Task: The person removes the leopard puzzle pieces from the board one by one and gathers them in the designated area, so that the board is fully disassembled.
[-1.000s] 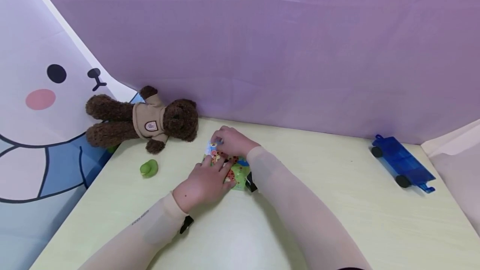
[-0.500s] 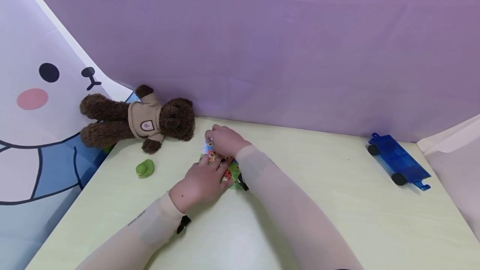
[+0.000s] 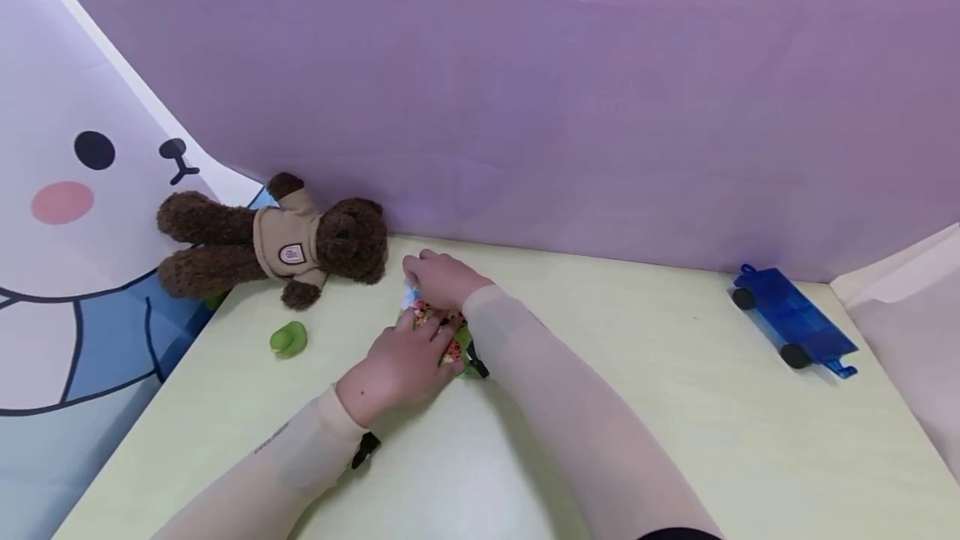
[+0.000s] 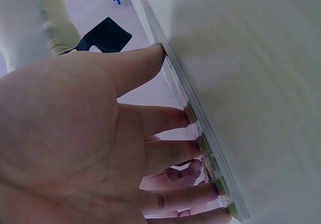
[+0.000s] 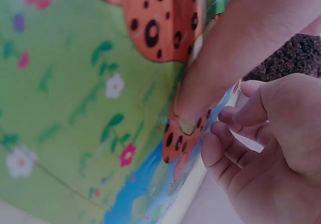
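Note:
A flat, thin board (image 3: 468,342) printed with a bright green and blue picture lies on the table. Spotted orange animals and small flowers (image 5: 20,161) show on its glossy face in the right wrist view. My left hand (image 3: 405,363) rests on the board's near left part with fingers spread, fingertips pressing it. At the board's far left corner is my right hand (image 3: 446,280). Its fingers (image 5: 223,146) are curled beside the board's edge in the right wrist view. What lies between those fingertips is hidden.
A brown teddy bear (image 3: 288,238) lies on its back at the far left, against the purple backdrop (image 3: 525,107). A small green toy duck (image 3: 288,340) sits left of the hands. Far right stands a blue toy wagon (image 3: 795,317) with black wheels on the pale table (image 3: 637,407).
The head view has shifted slightly, so everything sits further left. My right hand has edged a little left along the board, its forearm covering more of it. The left hand stays pressed there.

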The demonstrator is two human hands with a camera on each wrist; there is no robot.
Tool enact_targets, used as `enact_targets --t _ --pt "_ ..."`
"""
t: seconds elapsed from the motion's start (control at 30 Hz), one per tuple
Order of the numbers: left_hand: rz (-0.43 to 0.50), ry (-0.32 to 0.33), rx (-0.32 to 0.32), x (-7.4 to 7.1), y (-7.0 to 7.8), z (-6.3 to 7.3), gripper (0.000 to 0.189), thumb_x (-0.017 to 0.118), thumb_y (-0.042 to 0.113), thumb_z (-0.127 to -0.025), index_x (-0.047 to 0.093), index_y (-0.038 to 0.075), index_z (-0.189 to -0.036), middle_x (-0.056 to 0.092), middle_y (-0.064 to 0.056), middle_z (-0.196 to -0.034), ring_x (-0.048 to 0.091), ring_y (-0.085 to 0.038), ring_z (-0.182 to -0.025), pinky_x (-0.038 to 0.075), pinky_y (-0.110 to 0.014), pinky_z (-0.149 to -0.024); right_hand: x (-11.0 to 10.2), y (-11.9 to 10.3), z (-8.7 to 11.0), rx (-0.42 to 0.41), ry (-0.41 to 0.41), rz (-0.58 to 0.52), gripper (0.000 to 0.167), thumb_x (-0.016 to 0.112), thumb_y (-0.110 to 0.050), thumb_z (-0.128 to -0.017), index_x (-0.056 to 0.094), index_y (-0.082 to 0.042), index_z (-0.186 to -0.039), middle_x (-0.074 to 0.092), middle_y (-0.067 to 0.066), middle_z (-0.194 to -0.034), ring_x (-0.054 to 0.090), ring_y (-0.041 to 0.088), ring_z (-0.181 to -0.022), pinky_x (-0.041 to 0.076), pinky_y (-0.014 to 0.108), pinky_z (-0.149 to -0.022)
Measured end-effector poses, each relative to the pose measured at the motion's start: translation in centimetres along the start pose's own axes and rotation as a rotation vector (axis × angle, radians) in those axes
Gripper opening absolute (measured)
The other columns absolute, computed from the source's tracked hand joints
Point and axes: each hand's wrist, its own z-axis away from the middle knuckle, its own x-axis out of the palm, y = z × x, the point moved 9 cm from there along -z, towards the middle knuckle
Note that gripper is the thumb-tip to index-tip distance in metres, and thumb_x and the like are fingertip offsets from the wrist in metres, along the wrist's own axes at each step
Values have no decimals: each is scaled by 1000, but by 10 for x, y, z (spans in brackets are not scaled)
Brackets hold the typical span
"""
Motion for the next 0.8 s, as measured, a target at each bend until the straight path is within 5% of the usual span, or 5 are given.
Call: enact_targets --t 0.17,0.8 --pt "20 24 -4 -1 -4 2 71 53 51 -111 37 12 -168 36 -12 -175 37 -47 -150 54 -64 -103 0 -7 -1 -9 13 23 24 29 -29 -119 48 -20 -107 50 2 -109 43 19 -90 39 32 -81" --pt "41 54 16 0 0 4 71 56 49 -109 38 13 -167 34 -14 -175 30 -48 -157 52 -67 -105 2 -5 1 37 70 134 18 42 -29 -116 58 -20 -118 59 -1 -123 53 21 -106 48 35 -94"
